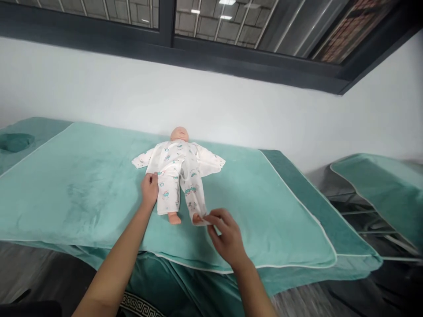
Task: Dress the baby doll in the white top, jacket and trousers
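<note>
We had the baby doll point(179, 133) on its back across the green padded bed point(109, 189), its head by the white wall point(125, 97) and its feet towards us. It wore a printed white top point(209, 161) with wide sleeves, spread out to both sides, and matching printed trousers point(170, 189). With our right hand point(228, 237) we pinched the trouser cuff between thumb and fingers, beside the doll's foot on that side — the toes partly covered by cloth. Our left hand point(150, 188) was at the other side of the clothing near the hip, thumb and fingers pressed together on the cloth's edge. The other foot point(174, 218) stuck out bare below its cuff.
</note>
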Motion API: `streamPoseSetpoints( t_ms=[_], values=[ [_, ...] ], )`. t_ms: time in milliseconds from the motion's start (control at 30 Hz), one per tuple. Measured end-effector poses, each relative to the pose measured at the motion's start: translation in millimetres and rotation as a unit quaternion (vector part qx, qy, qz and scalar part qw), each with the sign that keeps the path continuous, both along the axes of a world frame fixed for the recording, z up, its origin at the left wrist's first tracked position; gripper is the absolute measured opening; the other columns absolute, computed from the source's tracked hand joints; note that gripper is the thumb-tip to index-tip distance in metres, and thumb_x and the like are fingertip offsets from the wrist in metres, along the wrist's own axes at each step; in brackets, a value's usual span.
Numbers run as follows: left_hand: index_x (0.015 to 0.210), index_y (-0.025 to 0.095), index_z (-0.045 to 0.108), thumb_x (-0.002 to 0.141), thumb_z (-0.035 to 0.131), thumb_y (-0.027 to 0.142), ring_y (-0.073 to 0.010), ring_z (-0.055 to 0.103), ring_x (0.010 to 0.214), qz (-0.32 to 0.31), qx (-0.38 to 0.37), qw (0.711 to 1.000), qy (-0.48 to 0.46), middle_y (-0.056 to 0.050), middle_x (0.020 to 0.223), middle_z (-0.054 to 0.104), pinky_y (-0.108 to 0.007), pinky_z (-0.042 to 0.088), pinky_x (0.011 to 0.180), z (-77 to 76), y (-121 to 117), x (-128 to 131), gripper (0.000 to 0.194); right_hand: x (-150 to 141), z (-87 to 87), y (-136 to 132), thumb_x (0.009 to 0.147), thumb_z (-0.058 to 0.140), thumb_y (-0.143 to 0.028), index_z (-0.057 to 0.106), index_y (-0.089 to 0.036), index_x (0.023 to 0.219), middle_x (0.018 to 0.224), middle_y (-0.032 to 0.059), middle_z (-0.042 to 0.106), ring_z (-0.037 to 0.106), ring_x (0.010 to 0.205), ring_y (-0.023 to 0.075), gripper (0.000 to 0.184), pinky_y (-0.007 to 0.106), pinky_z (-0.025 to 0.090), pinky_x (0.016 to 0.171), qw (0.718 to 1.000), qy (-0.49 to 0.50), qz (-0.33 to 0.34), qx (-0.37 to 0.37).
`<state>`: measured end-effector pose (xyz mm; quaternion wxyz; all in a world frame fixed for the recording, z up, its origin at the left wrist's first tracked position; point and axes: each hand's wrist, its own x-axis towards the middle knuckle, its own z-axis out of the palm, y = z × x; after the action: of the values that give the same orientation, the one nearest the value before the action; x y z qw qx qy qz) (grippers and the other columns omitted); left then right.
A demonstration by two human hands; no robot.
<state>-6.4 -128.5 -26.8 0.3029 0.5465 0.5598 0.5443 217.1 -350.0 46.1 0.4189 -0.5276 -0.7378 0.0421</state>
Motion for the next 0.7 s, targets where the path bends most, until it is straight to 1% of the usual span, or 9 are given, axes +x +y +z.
streamPoseSetpoints(
  t_ms=[67, 133, 200, 267, 333, 400, 500, 600, 700],
  values=[
    [0.065, 0.022, 0.047, 0.095, 0.052, 0.046, -0.0146, 0.044, 0.064, 0.005, -0.005, 1.0, -0.006, 0.003, 0.063, 0.048, -0.029, 0.032, 0.062, 0.3, 0, 0, 0.038, -1, 3.8, -3, 0.093, 0.055, -0.006, 0.066, -0.026, 0.113, 0.101, 0.0055, 0.064, 0.06, 0.092, 0.0194, 0.031, 0.034, 0.05, 0.078, 0.997, -0.042, 0.037, -0.045],
    [0.065, 0.021, 0.047, 0.094, 0.053, 0.046, -0.0144, 0.044, 0.064, 0.005, -0.006, 1.0, -0.012, 0.003, 0.062, 0.048, -0.029, 0.032, 0.062, 0.7, 0, 0, 0.039, -8, 5.9, -2, 0.095, 0.055, -0.008, 0.064, -0.025, 0.115, 0.101, 0.0057, 0.065, 0.06, 0.093, 0.0192, 0.028, 0.034, 0.051, 0.079, 0.997, -0.023, 0.05, -0.062],
    [0.065, 0.021, 0.047, 0.094, 0.053, 0.046, -0.0139, 0.043, 0.064, 0.004, -0.009, 1.0, -0.02, 0.004, 0.063, 0.048, -0.028, 0.033, 0.063, 0.9, 0, 1, 0.039, -21, 6.4, 4, 0.095, 0.056, -0.01, 0.062, -0.025, 0.114, 0.103, 0.0062, 0.065, 0.06, 0.095, 0.02, 0.024, 0.035, 0.05, 0.08, 0.997, -0.015, 0.042, -0.056],
    [0.065, 0.021, 0.047, 0.094, 0.053, 0.046, -0.0134, 0.043, 0.064, 0.004, -0.009, 1.0, -0.028, 0.004, 0.063, 0.047, -0.028, 0.033, 0.063, 1.0, 0, 1, 0.038, -38, 4.1, 15, 0.093, 0.057, -0.009, 0.062, -0.025, 0.114, 0.108, 0.0072, 0.067, 0.06, 0.1, 0.0233, 0.026, 0.04, 0.048, 0.086, 0.996, -0.068, 0.026, -0.06],
    [0.065, 0.021, 0.047, 0.094, 0.053, 0.046, -0.0132, 0.042, 0.065, 0.007, -0.005, 0.999, -0.032, 0.004, 0.064, 0.046, -0.028, 0.033, 0.063, 1.0, 0, 2, 0.039, -54, -1.6, 31, 0.09, 0.056, -0.006, 0.06, -0.023, 0.118, 0.114, 0.0089, 0.068, 0.059, 0.107, 0.0269, 0.033, 0.046, 0.044, 0.094, 0.987, -0.139, 0.012, -0.078],
    [0.065, 0.021, 0.046, 0.094, 0.053, 0.046, -0.0131, 0.042, 0.065, 0.007, -0.002, 1.0, -0.027, 0.004, 0.063, 0.044, -0.027, 0.033, 0.063, 1.3, 0, 2, 0.039, -65, -9.9, 48, 0.086, 0.055, -0.001, 0.059, -0.021, 0.117, 0.112, 0.0104, 0.069, 0.059, 0.106, 0.0283, 0.036, 0.048, 0.041, 0.097, 0.977, -0.191, 0.002, -0.097],
    [0.064, 0.021, 0.044, 0.094, 0.052, 0.044, -0.0133, 0.042, 0.064, 0.004, 0.0, 1.0, -0.013, 0.004, 0.062, 0.045, -0.028, 0.034, 0.063, 2.4, 0, 2, 0.039, -74, -23.8, 69, 0.085, 0.054, -0.001, 0.06, -0.019, 0.102, 0.096, 0.0091, 0.069, 0.06, 0.091, 0.0272, 0.025, 0.047, 0.04, 0.091, 0.966, -0.233, 0.0, -0.114],
    [0.064, 0.021, 0.045, 0.095, 0.052, 0.043, -0.0136, 0.044, 0.066, -0.001, 0.001, 1.0, -0.006, 0.003, 0.063, 0.046, -0.028, 0.035, 0.064, 3.7, -1, 3, 0.038, -74, -32.8, 78, 0.089, 0.054, -0.006, 0.058, -0.02, 0.091, 0.088, 0.0067, 0.067, 0.059, 0.087, 0.0253, 0.015, 0.045, 0.038, 0.088, 0.969, -0.226, -0.006, -0.1],
    [0.066, 0.021, 0.046, 0.095, 0.052, 0.043, -0.0138, 0.044, 0.067, 0.004, -0.003, 1.0, -0.019, 0.003, 0.065, 0.047, -0.028, 0.036, 0.065, 4.1, -2, 3, 0.037, -74, -29.0, 72, 0.09, 0.053, -0.008, 0.058, -0.021, 0.09, 0.089, 0.0052, 0.066, 0.057, 0.09, 0.0235, 0.014, 0.043, 0.037, 0.09, 0.982, -0.172, -0.007, -0.073]
  ],
)
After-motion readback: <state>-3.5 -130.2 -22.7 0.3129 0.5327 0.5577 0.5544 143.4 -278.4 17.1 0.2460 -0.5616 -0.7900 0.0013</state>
